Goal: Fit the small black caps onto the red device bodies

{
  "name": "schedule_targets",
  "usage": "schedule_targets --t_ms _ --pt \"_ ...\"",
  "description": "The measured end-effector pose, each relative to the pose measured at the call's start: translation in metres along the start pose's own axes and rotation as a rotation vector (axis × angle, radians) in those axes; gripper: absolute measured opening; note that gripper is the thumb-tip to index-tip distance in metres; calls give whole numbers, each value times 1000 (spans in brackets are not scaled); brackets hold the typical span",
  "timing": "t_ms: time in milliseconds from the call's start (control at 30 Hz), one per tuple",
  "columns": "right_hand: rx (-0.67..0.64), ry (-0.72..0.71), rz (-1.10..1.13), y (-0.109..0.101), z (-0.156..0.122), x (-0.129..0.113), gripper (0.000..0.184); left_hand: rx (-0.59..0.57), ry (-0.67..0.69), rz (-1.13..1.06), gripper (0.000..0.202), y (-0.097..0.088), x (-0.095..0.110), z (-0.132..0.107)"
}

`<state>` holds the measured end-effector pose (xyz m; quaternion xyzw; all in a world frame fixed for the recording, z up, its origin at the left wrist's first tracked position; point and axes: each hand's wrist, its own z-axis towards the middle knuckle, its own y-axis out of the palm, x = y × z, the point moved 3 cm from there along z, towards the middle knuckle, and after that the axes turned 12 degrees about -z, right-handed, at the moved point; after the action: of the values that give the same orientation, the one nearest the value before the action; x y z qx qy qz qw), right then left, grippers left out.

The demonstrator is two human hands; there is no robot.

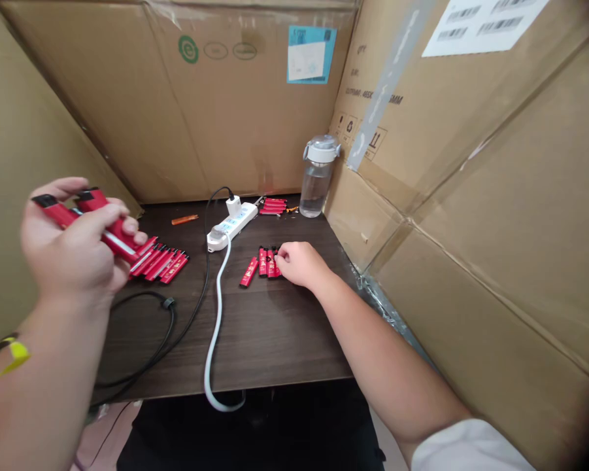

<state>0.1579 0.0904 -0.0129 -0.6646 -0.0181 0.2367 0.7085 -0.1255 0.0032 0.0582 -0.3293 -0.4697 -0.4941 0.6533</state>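
Holding red lighters [95,212] in our left hand [73,239], fingers shut round them, up above desk. Row of red lighters [159,261] lying just below. Our right hand [299,265] on small bunch of red lighters [268,263], touching them, fingers curled; cannot tell if gripping. White power strip [233,226] on dark desk [274,347] between both bunches. More red lighters [274,207] behind it, near see-through water bottle [318,176] by cardboard wall [176,98].
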Motion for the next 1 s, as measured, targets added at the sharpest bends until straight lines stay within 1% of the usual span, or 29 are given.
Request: schedule_targets --t_ms 33,100,167,233,267,333,400,533,633,733,800,867,933,1000 --pt "9 2 30 -1 0 -1 17 -12 -23 -31 43 12 -2 -6" --pt "22 -10 155 -3 -2 -5 17 -76 -94 -106 48 43 -8 -19" --pt "-5 -64 399 -7 -5 -12 19 -196 -194 -202 54 80 -18 -30" --pt "-93 -141 686 -11 -8 -20 26 -333 -308 -313 60 114 -30 -37" --pt "-141 -165 804 -13 -10 -23 29 -359 -339 -377 60 126 -36 -39" --pt "-196 -163 938 -16 -11 -27 33 -385 -389 -487 60 142 -47 -40" --pt "-190 -125 973 -16 -11 -27 35 -420 -411 -552 59 148 -58 -39" --pt "-176 -118 962 -8 -8 -24 35 -506 -414 -555 56 142 -71 -38" --pt "-167 -119 956 -3 -7 -24 31 -566 -386 -428 57 136 -75 -38" --pt "-176 -91 981 -2 -7 -26 29 -598 -307 -282 61 133 -74 -37" --pt "-197 -64 985 -2 -8 -29 25 -597 -241 -229 61 131 -73 -35" --pt "-211 -39 952 -2 -9 -32 21 -571 -179 -201 61 129 -74 -33" --pt "-170 -33 909 -1 -9 -34 22 -540 -145 -205 62 127 -74 -32" --pt "-79 -38 900 -1 -9 -36 18 -532 -179 -252 60 126 -74 -32"
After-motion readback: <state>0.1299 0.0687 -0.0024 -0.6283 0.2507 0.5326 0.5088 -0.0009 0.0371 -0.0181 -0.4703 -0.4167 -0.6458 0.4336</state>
